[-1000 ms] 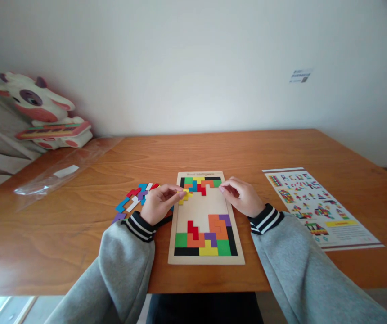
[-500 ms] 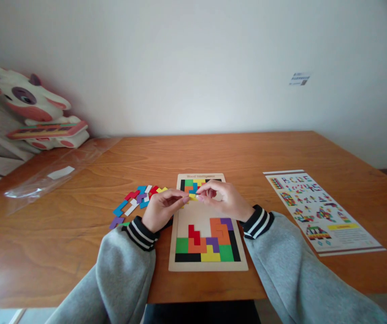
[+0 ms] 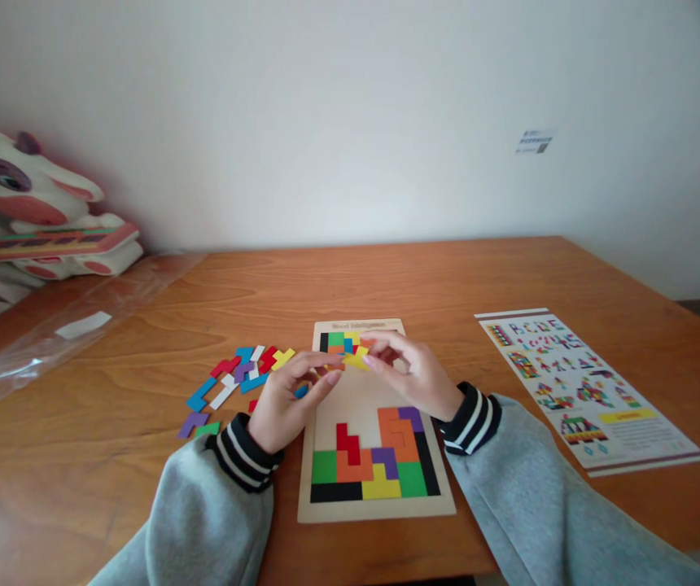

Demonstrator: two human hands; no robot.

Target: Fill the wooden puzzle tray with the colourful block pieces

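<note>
Head view: clock positions are taken from the centre of the puzzle board (image 3: 305, 480), with twelve pointing away from the person. Right hand (image 3: 414, 376) grips a yellow piece (image 3: 357, 358) between thumb and fingers, above the board's upper part, near eleven o'clock. Left hand (image 3: 286, 399) is open, thumb and forefinger parted, fingertips near the piece's nine-o'clock end; whether they touch it cannot be told. Risk: the piece may slip or rotate if the right pinch, taken near one end, loosens before the left fingers support it. Risk: a lowered fingertip may shift flat pieces in the upper rows, since the fingers partly hide them. Risk: the left wrist, if swung toward nine o'clock, may scatter the loose pieces (image 3: 199, 394), because the left cuff (image 3: 246, 456) lies near the green piece (image 3: 207, 429). Edges: the board has a raised-looking pale rim; a piece set down off square may ride on it. The tabletop (image 3: 423, 285) ends near the rim at six o'clock, leaving only a narrow strip. Room: pale board floor shows between the upper and lower rows; tabletop extends at twelve toward the wall (image 3: 325, 146) and at three, up to the printed sheet (image 3: 619, 439).
</note>
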